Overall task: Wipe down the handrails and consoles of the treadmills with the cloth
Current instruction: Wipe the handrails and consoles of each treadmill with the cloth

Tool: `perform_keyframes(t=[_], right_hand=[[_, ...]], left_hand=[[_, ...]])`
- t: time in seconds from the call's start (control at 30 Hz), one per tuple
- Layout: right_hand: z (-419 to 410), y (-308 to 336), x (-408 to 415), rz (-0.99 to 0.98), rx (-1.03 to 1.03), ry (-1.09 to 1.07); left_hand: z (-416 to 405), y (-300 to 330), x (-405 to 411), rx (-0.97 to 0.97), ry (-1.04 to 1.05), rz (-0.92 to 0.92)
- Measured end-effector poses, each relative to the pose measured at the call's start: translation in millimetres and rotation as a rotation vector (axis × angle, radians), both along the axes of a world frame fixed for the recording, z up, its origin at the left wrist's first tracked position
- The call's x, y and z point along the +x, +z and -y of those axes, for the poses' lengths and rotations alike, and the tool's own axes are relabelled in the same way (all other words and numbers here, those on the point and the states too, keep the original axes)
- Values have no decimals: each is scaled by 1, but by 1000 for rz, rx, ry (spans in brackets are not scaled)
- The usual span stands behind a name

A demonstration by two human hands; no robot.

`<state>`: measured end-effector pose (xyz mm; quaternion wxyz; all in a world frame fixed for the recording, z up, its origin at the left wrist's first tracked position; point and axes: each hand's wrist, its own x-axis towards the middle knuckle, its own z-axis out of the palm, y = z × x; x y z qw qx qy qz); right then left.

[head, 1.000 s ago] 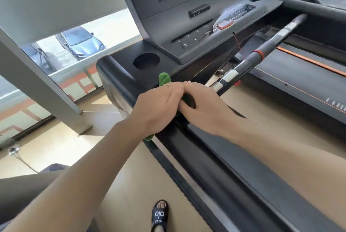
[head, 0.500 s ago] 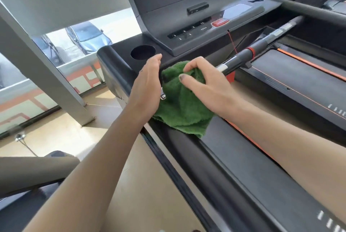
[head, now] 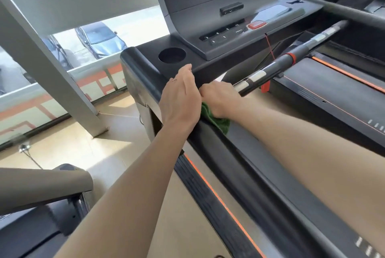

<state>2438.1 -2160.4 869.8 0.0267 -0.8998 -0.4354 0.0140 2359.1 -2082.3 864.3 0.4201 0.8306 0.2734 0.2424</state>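
- Green terry cloth (head: 216, 120) is bunched on the near end of the left handrail (head: 239, 153), just before the place where this rail joins the console (head: 218, 34).
- Only a small part of the cloth is seen; the rest is hidden under the right hand (head: 220, 99).
- The right hand is laid on top of the cloth with its fingers curled down over it, so the cloth is held and pressed against the rail.
- The left hand (head: 181, 95) is placed just beside the right one, on the outer side of the same rail; its fingers are nearly straight and reach toward the console edge, below the round cup holder (head: 172, 55). Whether the cloth is touched by it cannot be told.
- Beyond the hands, the centre grip bar (head: 277, 66) with its silver patches and the button panel with the red stop key (head: 257, 24) are seen.
- A second treadmill is seen at the right, and a grey rail (head: 41, 187) of another machine at the lower left.
- The task is judged to be at an early or middle point: one rail end is being wiped, while the console face, the grip bar, the far rail and the other machines are probably left to do. No wet or clean marks are visible, so the finished part cannot be confirmed.
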Motion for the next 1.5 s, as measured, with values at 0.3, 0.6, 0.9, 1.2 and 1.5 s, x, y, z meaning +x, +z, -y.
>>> perform_keyframes(t=[0.3, 0.6, 0.9, 1.2, 1.5], right_hand=[[-7, -21, -2, 104, 207, -204], [3, -45, 2, 162, 507, -18], [42, -58, -27, -454, 782, 121], [135, -48, -83, -1253, 728, -131], [203, -57, -127, -1386, 758, -197]], left_hand=[[2, -1, 0, 45, 17, 25], [0, -4, 3, 101, 62, -6], [4, 0, 7, 145, 114, -86], [13, -4, 7, 380, 250, -254], [42, -13, -9, 227, 304, -418]])
